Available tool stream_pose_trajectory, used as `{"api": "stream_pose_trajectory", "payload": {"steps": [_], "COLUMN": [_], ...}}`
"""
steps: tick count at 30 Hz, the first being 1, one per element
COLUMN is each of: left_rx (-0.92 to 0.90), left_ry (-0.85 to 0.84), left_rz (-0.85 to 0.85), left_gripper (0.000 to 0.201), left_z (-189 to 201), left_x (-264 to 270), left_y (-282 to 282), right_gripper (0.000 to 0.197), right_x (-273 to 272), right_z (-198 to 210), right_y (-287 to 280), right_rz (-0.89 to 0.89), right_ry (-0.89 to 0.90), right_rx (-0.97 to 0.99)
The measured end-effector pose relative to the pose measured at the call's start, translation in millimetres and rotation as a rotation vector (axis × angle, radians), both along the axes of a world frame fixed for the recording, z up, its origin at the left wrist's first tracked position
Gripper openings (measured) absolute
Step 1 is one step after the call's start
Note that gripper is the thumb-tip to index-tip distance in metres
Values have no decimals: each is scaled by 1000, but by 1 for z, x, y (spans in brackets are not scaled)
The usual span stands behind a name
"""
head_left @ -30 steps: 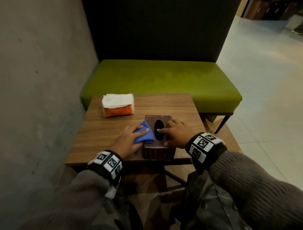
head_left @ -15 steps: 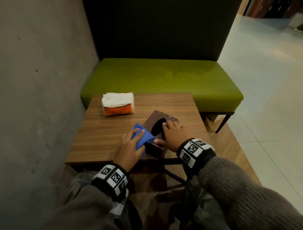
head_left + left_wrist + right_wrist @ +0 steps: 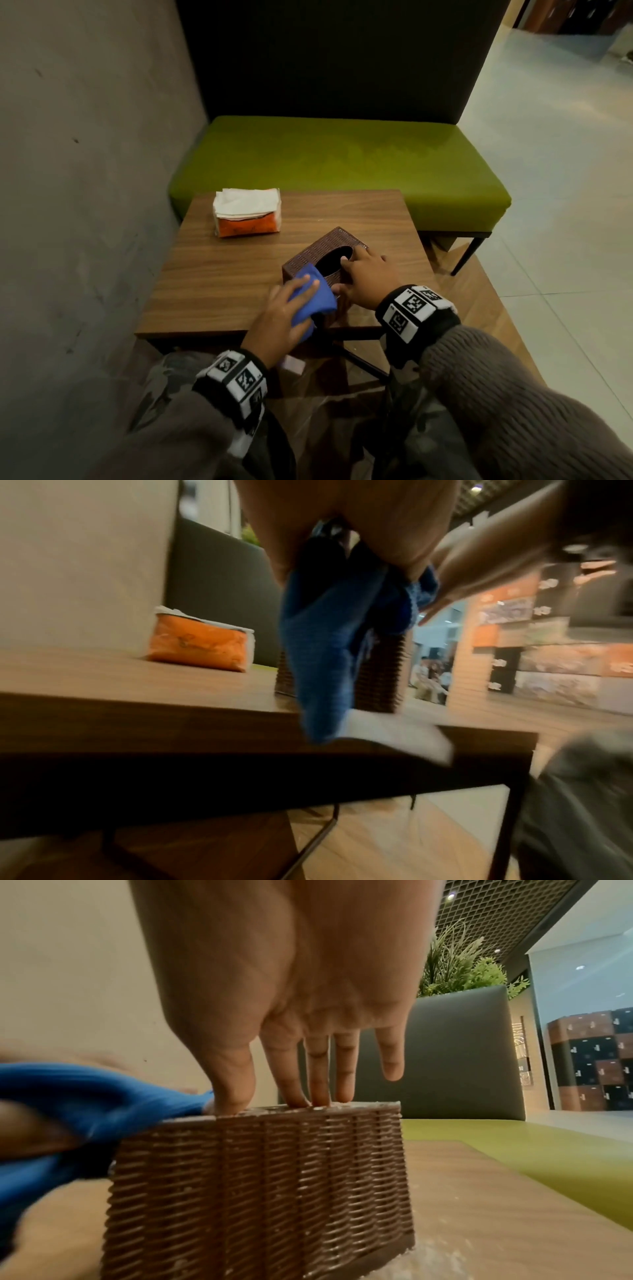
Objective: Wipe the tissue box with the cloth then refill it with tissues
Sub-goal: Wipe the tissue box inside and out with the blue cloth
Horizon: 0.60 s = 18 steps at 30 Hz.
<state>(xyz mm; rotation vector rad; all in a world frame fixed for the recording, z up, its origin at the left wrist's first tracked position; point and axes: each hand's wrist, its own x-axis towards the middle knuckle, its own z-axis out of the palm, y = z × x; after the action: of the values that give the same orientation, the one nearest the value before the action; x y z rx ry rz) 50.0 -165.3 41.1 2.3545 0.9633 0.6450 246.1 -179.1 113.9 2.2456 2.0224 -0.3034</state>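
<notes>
A brown woven tissue box (image 3: 337, 240) with a dark oval slot stands turned diagonally near the front of the wooden table (image 3: 222, 281). My right hand (image 3: 363, 274) rests on its top with straight fingers (image 3: 318, 1074) and the thumb touching the top edge of the box (image 3: 260, 1185). My left hand (image 3: 284, 315) grips a bunched blue cloth (image 3: 313, 298) against the box's near left corner. The cloth (image 3: 325, 656) hangs from the palm past the table edge, with a white tag at its end. An orange pack of white tissues (image 3: 245, 214) lies at the table's back left.
A green bench (image 3: 342, 161) with a dark backrest stands behind the table. A grey wall (image 3: 85, 171) runs along the left. A lower wooden surface (image 3: 479, 308) sits to the right, with tiled floor beyond it.
The box has been turned from square to diagonal. My left hand has slid the cloth from the box's left top edge down to its near corner. My right hand stays on top.
</notes>
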Motion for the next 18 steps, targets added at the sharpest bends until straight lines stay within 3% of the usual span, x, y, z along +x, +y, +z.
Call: {"api": "stream_pose_trajectory", "payload": {"steps": [2, 4, 9, 14, 18], "left_rx": [-28, -35, 141, -10, -7], "left_ry": [-42, -73, 35, -54, 65], "left_rz": [162, 185, -178, 137, 207], "left_gripper": [64, 67, 73, 67, 57], "left_z": [-1, -3, -15, -4, 11], "left_x": [2, 4, -6, -5, 3], "left_y": [16, 13, -20, 23, 41], "right_gripper": [64, 65, 62, 63, 50], "right_x": [0, 1, 0, 0, -1], "right_z": [-2, -4, -3, -4, 1], "right_y": [-1, -2, -1, -4, -9], "right_rz": [-11, -24, -31, -22, 1], "right_ry": [15, 31, 59, 66, 105], "right_rx": [3, 11, 4, -7, 2]}}
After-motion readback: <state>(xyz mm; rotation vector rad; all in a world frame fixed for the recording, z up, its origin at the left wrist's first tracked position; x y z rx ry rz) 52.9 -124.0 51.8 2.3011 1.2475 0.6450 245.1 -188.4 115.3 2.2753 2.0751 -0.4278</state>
